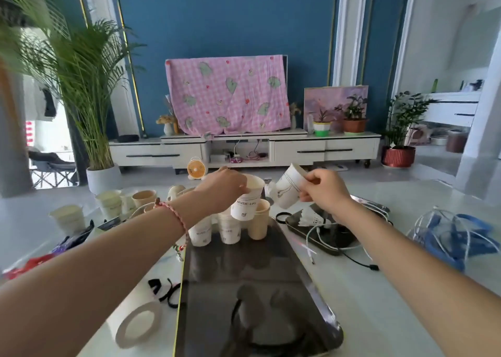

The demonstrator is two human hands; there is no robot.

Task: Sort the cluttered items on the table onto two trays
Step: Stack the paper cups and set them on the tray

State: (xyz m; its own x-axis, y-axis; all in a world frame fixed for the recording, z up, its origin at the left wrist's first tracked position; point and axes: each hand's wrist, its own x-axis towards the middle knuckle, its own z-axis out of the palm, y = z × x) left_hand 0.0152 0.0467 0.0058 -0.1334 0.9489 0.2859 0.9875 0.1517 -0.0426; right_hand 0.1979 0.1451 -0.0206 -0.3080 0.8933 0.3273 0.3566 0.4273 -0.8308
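Head: hands (221, 191) (325, 191) grip tapered paper cups (248, 203) (288, 190)

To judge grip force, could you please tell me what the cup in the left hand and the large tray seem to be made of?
The cup in the left hand looks like thin paper: matte white, printed lettering. The large tray is perhaps polished metal: its dark glossy surface shows reflections.

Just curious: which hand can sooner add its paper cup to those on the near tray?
Left. The left hand holds its cup just above the tray's cups; the right hand's tilted cup is off to the side.
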